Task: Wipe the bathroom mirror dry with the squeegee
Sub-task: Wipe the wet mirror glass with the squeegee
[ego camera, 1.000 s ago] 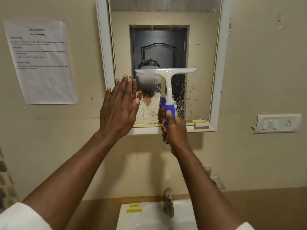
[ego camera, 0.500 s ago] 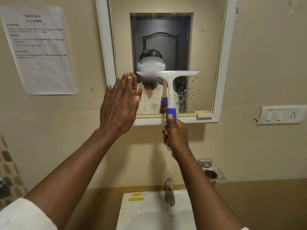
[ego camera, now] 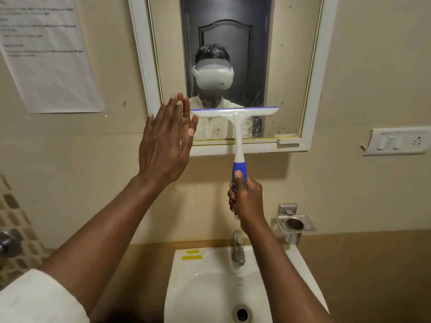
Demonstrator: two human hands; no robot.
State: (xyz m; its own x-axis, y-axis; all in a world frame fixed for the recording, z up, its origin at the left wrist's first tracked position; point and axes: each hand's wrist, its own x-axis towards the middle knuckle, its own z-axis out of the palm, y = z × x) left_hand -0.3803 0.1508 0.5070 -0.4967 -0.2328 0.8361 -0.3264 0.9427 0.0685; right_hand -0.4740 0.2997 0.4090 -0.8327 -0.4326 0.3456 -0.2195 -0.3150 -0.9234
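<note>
The right hand [ego camera: 247,200], clamped on the white, blue-handled plastic squeegee [ego camera: 235,117], has drawn it lower down the white-framed mirror [ego camera: 291,66]; droplets remain beneath; left hand [ego camera: 166,145] stays spread flat.

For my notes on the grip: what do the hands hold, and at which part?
The right hand grips the squeegee by its blue handle end. The left hand holds nothing; its fingers are straight.

Squeegee [ego camera: 235,113] has slid lower down the mirror [ego camera: 289,66].
</note>
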